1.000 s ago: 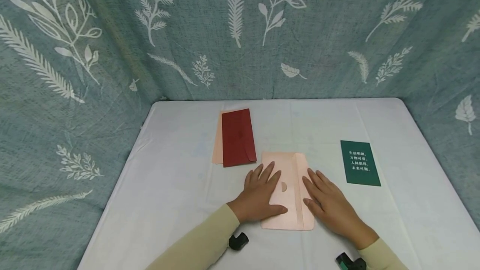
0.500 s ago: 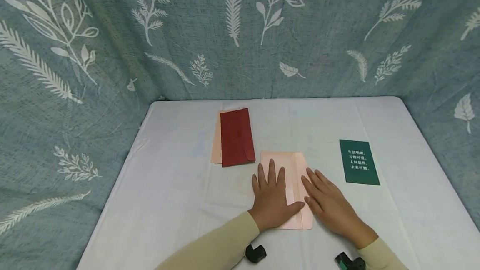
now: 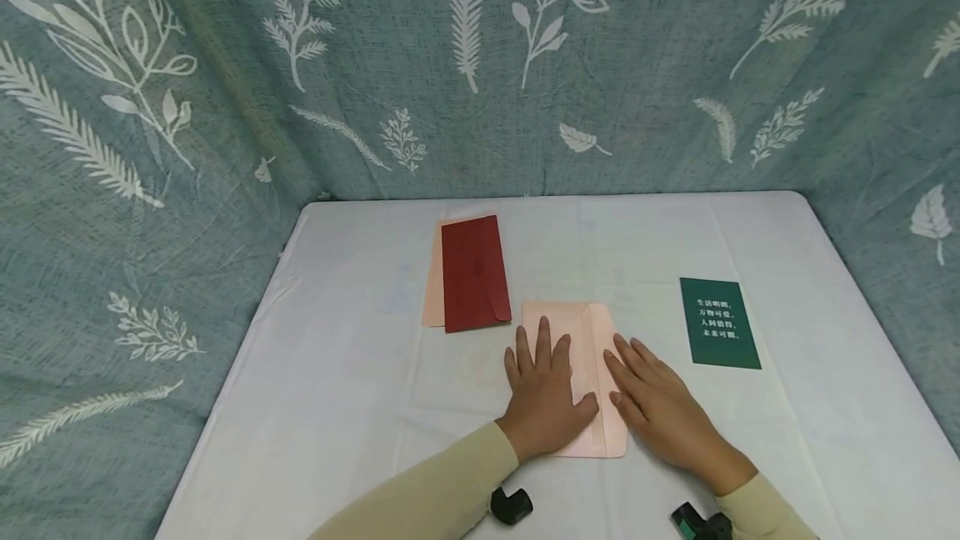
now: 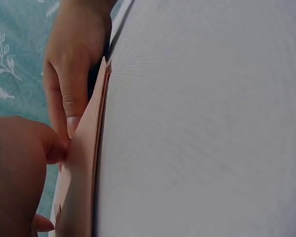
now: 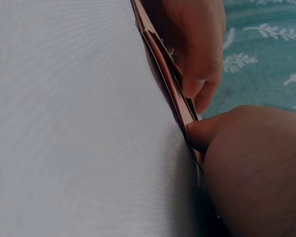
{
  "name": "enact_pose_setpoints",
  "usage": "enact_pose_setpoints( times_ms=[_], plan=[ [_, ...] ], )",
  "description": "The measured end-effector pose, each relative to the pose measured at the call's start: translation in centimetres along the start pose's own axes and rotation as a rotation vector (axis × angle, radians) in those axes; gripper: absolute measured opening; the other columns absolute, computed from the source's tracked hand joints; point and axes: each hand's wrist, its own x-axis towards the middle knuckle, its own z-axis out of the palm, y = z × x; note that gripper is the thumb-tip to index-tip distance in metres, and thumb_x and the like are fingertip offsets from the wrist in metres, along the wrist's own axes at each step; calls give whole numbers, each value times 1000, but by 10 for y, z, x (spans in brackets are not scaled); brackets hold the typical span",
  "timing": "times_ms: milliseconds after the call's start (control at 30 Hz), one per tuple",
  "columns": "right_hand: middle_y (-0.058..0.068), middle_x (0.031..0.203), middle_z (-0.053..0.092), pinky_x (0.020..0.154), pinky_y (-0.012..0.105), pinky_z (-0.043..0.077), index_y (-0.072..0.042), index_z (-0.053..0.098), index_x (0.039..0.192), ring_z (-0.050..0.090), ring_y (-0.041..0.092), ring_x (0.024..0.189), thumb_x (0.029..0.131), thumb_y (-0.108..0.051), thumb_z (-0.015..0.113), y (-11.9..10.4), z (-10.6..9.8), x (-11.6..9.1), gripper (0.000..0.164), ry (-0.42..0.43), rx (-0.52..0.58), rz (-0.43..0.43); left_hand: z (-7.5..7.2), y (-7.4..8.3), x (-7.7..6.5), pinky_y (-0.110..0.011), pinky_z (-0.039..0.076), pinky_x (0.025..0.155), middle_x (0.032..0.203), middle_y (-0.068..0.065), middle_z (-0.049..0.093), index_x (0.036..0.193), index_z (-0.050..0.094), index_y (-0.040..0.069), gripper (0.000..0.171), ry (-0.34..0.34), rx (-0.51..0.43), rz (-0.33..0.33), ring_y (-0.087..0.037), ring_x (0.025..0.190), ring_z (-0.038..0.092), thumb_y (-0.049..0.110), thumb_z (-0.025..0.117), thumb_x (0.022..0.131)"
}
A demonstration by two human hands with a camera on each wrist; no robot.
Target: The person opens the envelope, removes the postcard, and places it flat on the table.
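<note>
A pale pink envelope (image 3: pixel 588 357) lies on the white-covered table, its long flap strip along the right side. My left hand (image 3: pixel 546 407) rests on its left half with fingers spread, thumb out toward the flap; the hand covers part of the envelope's face. At the right edge, the straight fingertips of my right hand (image 3: pixel 663 407) touch the flap. In the left wrist view the envelope (image 4: pixel 81 168) appears edge-on, with the left thumb on its surface. The right wrist view shows layered edges of the envelope (image 5: pixel 170 84) and the right thumb against them.
A dark red envelope (image 3: pixel 476 273) lies over a peach one (image 3: pixel 432 298), beyond my left hand. To the right is a green card (image 3: pixel 720 323) with white writing. A teal leaf-patterned cloth (image 3: pixel 420 40) hangs behind the white table (image 3: pixel 337 357).
My left hand has moved right over the envelope and turned so its fingers point forward; its thumb then drew back slightly. The right hand stays at the flap's edge.
</note>
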Motion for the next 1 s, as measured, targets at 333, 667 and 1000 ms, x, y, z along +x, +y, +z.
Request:
enact_pose_setpoints(
  times_ms=[333,667,1000],
  plan=[
    [13,176,29,123,62,22,-5,45,165,19,38,163,113,-29,59,0,-1,-1,59,-7,5,7,-4,-5,-1,-84,8,114,179,-24,9,152,66,29,54,-4,-69,70,-64,156,-2,32,60,99],
    [14,175,31,122,65,23,-5,47,164,20,40,162,113,-29,59,-2,-2,-1,58,8,36,2,-7,-6,-2,-85,7,114,178,-24,10,140,64,26,51,-13,-99,76,-64,156,-2,47,75,95],
    [14,174,33,119,69,29,-4,52,161,26,43,160,111,-30,64,-5,-11,1,58,-18,95,34,-6,-8,-2,-86,8,112,178,-24,13,141,64,26,52,4,-129,89,-65,156,-1,42,75,93]
  ],
)
